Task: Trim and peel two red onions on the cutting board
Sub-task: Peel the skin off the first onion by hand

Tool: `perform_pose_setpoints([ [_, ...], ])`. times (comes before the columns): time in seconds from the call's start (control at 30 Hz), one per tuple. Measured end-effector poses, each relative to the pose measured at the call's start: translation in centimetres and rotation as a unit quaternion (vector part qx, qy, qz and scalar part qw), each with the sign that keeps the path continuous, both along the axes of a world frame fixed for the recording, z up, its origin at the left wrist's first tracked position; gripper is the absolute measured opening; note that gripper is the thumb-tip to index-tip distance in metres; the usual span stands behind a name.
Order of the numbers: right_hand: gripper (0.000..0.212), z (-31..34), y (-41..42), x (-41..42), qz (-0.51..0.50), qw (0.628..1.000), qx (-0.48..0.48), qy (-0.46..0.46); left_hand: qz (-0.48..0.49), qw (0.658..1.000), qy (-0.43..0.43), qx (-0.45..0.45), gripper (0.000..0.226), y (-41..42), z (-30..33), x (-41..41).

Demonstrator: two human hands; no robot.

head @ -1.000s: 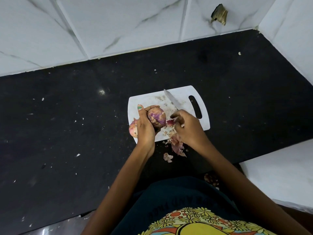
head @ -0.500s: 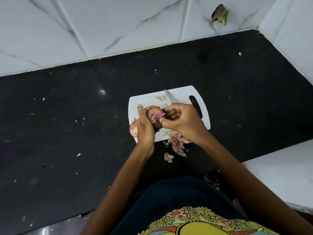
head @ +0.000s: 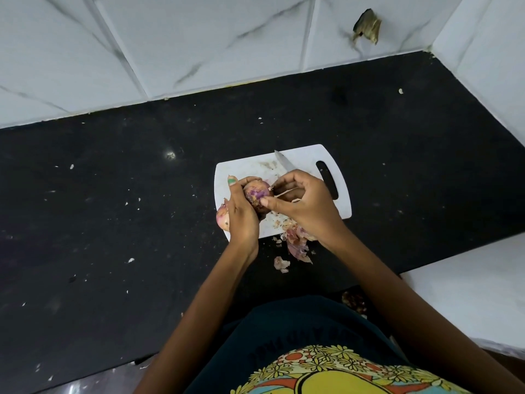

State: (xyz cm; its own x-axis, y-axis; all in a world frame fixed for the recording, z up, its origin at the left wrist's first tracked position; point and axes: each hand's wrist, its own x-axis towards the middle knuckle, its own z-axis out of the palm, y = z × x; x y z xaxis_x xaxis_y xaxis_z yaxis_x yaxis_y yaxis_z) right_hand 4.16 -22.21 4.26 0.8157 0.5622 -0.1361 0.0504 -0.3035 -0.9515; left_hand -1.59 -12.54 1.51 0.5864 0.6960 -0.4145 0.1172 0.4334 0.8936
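The left hand grips the half-peeled red onion above the cutting board, directly left of the right hand, which holds the knife and pinches loose skin.

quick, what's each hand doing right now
Left hand: holding the red onion.
Right hand: holding the knife, thumb on the onion.

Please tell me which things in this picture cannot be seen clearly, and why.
- Knife, head view: only the blade tip shows; the right hand covers the rest.
- Second onion: mostly behind the left hand.
- Held onion: its underside is hidden by both hands.
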Motion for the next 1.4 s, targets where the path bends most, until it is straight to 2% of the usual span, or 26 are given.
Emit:
perform_pose_setpoints([
  [0.37,0.004,-0.6,0.8,-1.1,-0.061,0.996,0.028,-0.054,-0.005,1.0,-0.01,-0.002,0.049,0.2,-0.1,0.0],
  [0.5,0.004,-1.0,0.9,-1.2,-0.047,0.991,0.001,-0.125,0.004,1.0,-0.009,-0.015,0.048,-0.1,0.1,0.0],
  [0.63,0.015,-1.6,1.2,-1.2,-0.005,0.978,-0.08,-0.193,0.009,1.0,-0.01,-0.009,0.049,-0.1,-0.1,-0.1],
  [0.7,0.017,-1.8,1.3,-1.1,0.003,0.983,-0.093,-0.157,0.01,1.0,-0.01,-0.019,0.05,0.0,-0.2,-0.1],
  [0.8,0.015,-2.5,1.2,-0.5,-0.046,0.995,-0.073,-0.04,0.003,0.999,0.001,-0.043,0.054,0.0,-0.4,0.0],
  [0.83,0.014,-2.8,1.2,-0.2,-0.061,0.995,-0.078,-0.027,0.003,0.999,0.005,-0.051,0.056,0.0,-0.4,0.0],
  [0.97,0.014,-3.9,0.7,0.0,-0.043,0.984,-0.154,-0.08,-0.004,0.996,0.004,-0.086,0.057,0.1,-0.6,0.1],
  [1.07,0.014,-4.2,0.6,-0.5,-0.036,0.975,-0.175,-0.131,-0.01,0.993,-0.002,-0.118,0.047,-0.2,-0.5,-0.1],
  [1.13,0.013,-4.2,0.8,-0.6,-0.041,0.971,-0.187,-0.143,-0.025,0.988,-0.008,-0.149,0.049,-0.2,-0.6,-0.2],
  [1.27,0.01,-4.4,0.0,0.1,-0.073,0.968,-0.209,-0.116,-0.035,0.978,-0.031,-0.201,0.064,0.4,-0.4,-0.4],
  [1.4,0.007,-4.8,-0.9,0.8,-0.072,0.981,-0.171,-0.053,-0.008,0.977,-0.028,-0.212,0.069,1.4,-0.5,-0.4],
])
